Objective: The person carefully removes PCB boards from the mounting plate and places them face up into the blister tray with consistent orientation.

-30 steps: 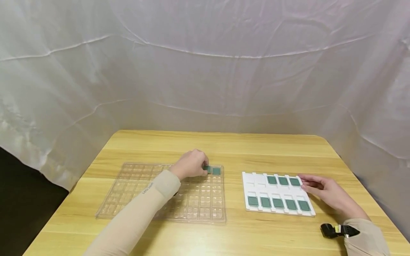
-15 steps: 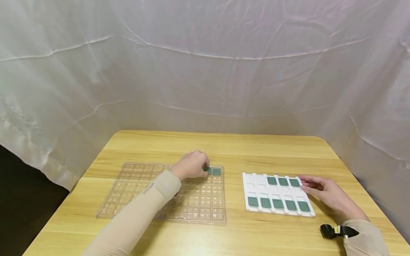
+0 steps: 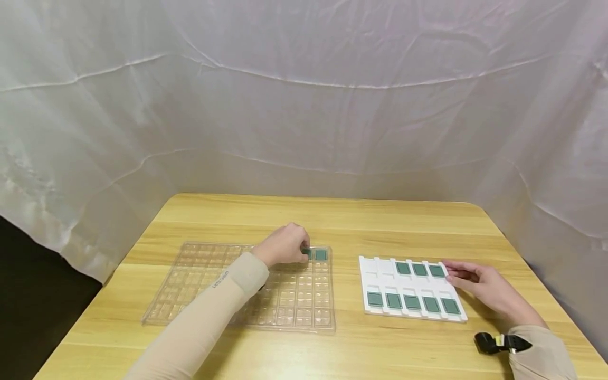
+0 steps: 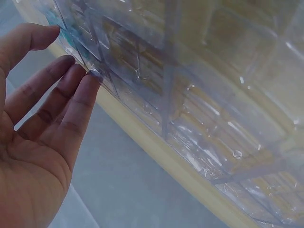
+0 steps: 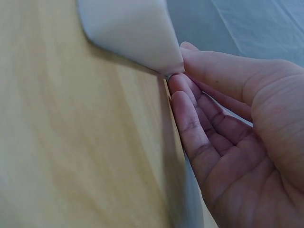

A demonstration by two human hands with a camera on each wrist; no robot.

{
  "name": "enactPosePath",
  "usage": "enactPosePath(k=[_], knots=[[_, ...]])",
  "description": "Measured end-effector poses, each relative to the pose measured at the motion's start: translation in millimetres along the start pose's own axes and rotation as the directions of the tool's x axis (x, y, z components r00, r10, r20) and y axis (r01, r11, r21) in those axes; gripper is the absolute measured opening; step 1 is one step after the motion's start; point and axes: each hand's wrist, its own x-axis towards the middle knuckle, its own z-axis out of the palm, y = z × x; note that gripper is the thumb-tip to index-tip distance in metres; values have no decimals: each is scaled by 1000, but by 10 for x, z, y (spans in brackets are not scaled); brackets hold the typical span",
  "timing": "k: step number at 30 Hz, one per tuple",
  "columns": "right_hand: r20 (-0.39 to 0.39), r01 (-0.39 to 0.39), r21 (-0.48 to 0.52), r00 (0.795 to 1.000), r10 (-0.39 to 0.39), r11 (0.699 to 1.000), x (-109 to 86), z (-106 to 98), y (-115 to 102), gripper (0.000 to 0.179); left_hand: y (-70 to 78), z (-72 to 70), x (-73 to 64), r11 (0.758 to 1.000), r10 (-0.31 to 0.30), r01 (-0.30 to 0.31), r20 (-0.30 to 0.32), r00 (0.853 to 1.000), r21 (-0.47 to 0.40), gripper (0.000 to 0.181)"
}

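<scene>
My left hand (image 3: 284, 244) reaches to the far right part of a clear plastic compartment tray (image 3: 285, 298), thumb and fingertips on either side of a small green square chip (image 3: 307, 252). In the left wrist view my left hand (image 4: 45, 123) has its fingertips at the tray edge, and most of the green chip (image 4: 66, 33) there is hidden behind the thumb. Another green chip (image 3: 321, 255) lies in the corner compartment beside it. My right hand (image 3: 491, 287) holds the far right corner of a white tray (image 3: 394, 285), pinched between thumb and fingers in the right wrist view (image 5: 137, 38).
Green chips fill the near row of the white tray, such as one chip (image 3: 412, 302); three more sit at the far row's right. Both trays lie on a wooden table (image 3: 266, 359). A pale curtain (image 3: 304, 132) hangs behind. A black strapped device (image 3: 496, 343) is by the right wrist.
The left fingers shift very slightly around the chip at the clear tray's far edge. The right hand and the white tray stay where they were.
</scene>
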Motion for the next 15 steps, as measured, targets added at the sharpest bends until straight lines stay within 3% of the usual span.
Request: enactPosePath(k=[8, 15], knots=[[-9, 63, -31, 998, -63, 998, -2, -1, 23, 53, 14, -16, -18, 1000, -5, 5, 11, 1000, -26, 15], [-13, 72, -49, 997, -73, 996, 10, 4, 23, 52, 6, -17, -20, 1000, -8, 8, 20, 1000, -24, 16]])
